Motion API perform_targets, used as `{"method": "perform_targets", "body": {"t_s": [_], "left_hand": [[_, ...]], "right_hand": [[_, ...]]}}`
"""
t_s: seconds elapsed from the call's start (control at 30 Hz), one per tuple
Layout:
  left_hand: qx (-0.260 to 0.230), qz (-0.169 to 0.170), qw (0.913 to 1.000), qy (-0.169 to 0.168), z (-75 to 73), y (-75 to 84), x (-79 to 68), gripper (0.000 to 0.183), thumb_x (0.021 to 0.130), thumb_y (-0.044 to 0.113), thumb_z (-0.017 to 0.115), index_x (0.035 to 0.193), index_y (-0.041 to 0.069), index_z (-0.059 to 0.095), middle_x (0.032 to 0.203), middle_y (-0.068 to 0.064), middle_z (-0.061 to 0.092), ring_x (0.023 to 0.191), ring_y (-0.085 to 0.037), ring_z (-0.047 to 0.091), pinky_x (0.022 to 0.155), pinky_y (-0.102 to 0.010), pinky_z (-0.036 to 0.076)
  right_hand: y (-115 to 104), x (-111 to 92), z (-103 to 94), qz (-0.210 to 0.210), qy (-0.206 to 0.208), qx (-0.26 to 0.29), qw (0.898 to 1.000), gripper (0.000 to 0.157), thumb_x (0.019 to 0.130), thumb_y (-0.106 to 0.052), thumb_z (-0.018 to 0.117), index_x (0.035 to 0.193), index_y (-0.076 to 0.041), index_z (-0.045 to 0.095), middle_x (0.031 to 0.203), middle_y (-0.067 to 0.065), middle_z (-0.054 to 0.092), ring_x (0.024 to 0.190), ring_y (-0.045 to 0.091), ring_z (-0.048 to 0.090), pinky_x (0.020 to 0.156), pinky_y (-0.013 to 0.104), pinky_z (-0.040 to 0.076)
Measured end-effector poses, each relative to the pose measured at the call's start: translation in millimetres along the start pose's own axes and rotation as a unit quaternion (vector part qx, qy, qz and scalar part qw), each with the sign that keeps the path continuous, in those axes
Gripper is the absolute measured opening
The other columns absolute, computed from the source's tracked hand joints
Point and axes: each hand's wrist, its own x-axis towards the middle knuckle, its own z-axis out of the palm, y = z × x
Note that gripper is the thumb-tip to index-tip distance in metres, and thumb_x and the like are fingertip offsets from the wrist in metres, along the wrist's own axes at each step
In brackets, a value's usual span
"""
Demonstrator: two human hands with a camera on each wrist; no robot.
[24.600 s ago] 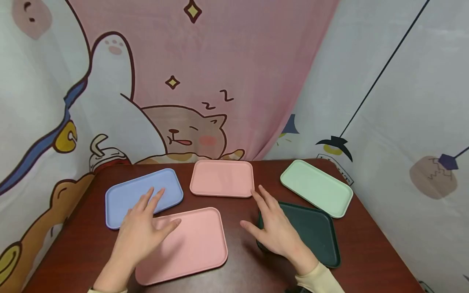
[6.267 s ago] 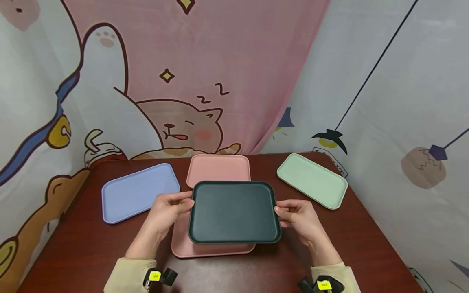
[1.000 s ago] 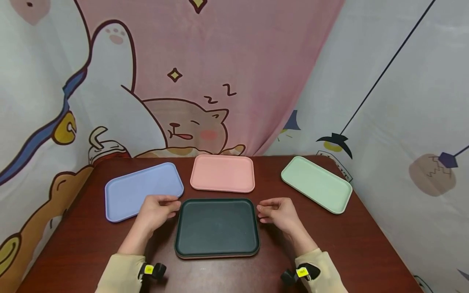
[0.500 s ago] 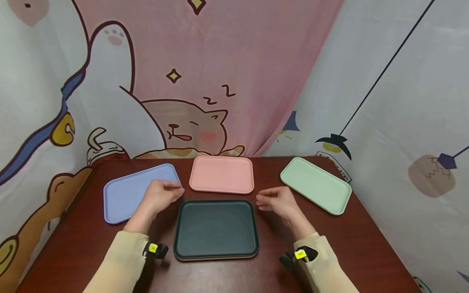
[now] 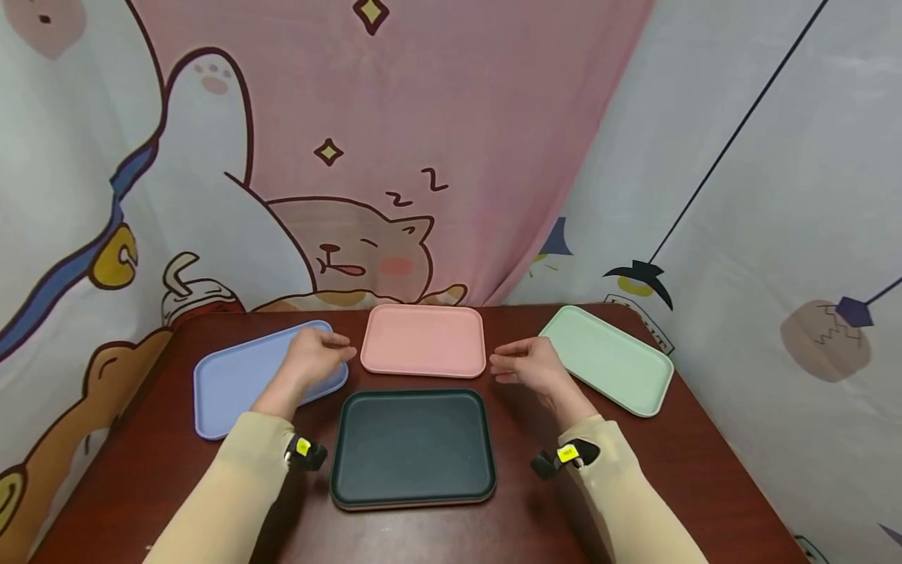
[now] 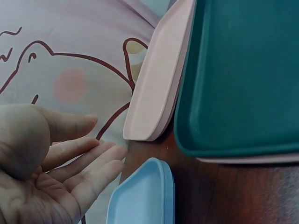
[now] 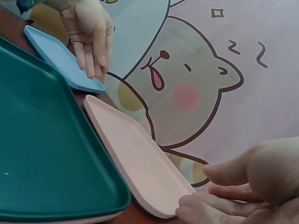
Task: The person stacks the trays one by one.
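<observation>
My left hand [image 5: 313, 360] hovers over the right end of the blue tray [image 5: 239, 376], its relaxed fingers pointing toward the left side of the small pink tray [image 5: 423, 341]. On the opposite side, my right hand [image 5: 539, 366] is held with loosely bent fingers beside that tray's right edge. Both hands hold nothing; a gap shows between thumb and fingers in the wrist views. Nearer to me, the dark green tray [image 5: 414, 446] lies on the larger pink tray [image 6: 252, 159], which shows only as a thin rim underneath.
A light green tray [image 5: 609, 360] lies slanted at the back right, just beyond my right hand. The brown table [image 5: 705, 486] ends at a cartoon-printed curtain [image 5: 451, 157] behind the trays.
The dark green tray, earlier at the right and then held in both hands, now lies on the larger pink tray. Both hands have left it and moved forward to either side of the small pink tray.
</observation>
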Motion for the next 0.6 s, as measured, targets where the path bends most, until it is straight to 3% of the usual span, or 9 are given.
{"method": "perform_targets", "body": {"t_s": [0.17, 0.3, 0.6], "left_hand": [[0.030, 0.010, 0.9995, -0.006, -3.0, -1.7, 9.3, 0.042, 0.099, 0.026, 0.073, 0.129, -0.004, 0.073, 0.129, -0.022, 0.068, 0.109, -0.032, 0.065, 0.087, -0.042, 0.057], [0.038, 0.013, 0.9992, -0.010, -5.9, -3.7, 17.9, 0.043, 0.098, 0.026, 0.074, 0.128, -0.004, 0.073, 0.131, -0.023, 0.067, 0.116, -0.035, 0.064, 0.091, -0.045, 0.058], [-0.023, -0.013, 0.9993, -0.028, -6.6, -2.1, 35.0, 0.039, 0.099, 0.017, 0.073, 0.131, -0.006, 0.071, 0.114, -0.021, 0.075, 0.105, -0.037, 0.073, 0.087, -0.041, 0.061]], "right_hand": [[-2, 13, -2.7, 0.004, -0.003, -0.009, 1.000, 0.036, 0.098, -0.003, 0.074, 0.126, 0.018, 0.065, 0.119, 0.035, 0.069, 0.100, 0.042, 0.075, 0.083, 0.045, 0.065], [-2, 23, -3.6, 0.008, 0.002, -0.017, 1.000, 0.036, 0.098, -0.003, 0.075, 0.125, 0.018, 0.065, 0.115, 0.029, 0.071, 0.097, 0.039, 0.075, 0.083, 0.045, 0.065], [7, 47, -7.1, 0.018, -0.011, 0.000, 1.000, 0.035, 0.098, 0.002, 0.071, 0.127, 0.020, 0.063, 0.121, 0.036, 0.068, 0.093, 0.032, 0.076, 0.088, 0.046, 0.063]]}}
